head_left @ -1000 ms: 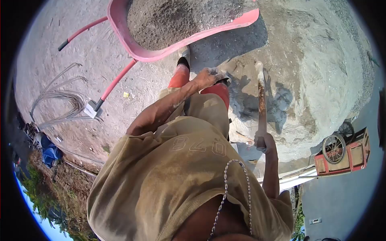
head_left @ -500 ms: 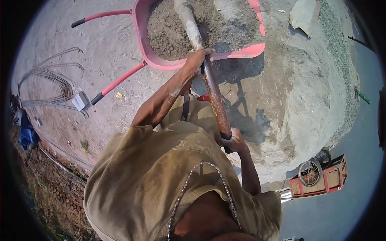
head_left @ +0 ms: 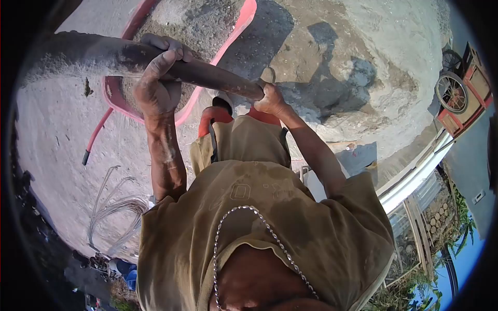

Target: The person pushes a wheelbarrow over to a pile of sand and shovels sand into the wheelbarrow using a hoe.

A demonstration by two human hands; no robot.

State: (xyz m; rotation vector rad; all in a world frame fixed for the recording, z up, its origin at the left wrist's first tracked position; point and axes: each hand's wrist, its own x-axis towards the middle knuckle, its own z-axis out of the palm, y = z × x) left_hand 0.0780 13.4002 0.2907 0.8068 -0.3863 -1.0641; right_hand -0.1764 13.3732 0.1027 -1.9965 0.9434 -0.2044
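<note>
Both my hands are closed round a long, dusty, round tool handle [head_left: 212,78]. It slants across the upper left, out past the left edge of the view, and what sits at its far end cannot be made out. My left hand [head_left: 158,85] grips it partway along, fingers wrapped over the top. At the near end, my right hand [head_left: 271,99] holds the butt close in front of my legs. Below the handle stands a red wheelbarrow [head_left: 228,52] with grey-brown sand [head_left: 179,31] in it; the handle and my left hand hide part of its tray.
A coil of wire [head_left: 116,210] lies on the ground at left, below a wheelbarrow handle [head_left: 97,137]. Pale sand [head_left: 404,46] spreads to the right. A red wooden cart [head_left: 464,98] with spoked wheels stands at far right. My shadow falls on the sand ahead.
The handle has come up from the sand in the wheelbarrow and swung left, now nearly level, with both hands still on it. My view has turned, so the wheelbarrow appears farther left.
</note>
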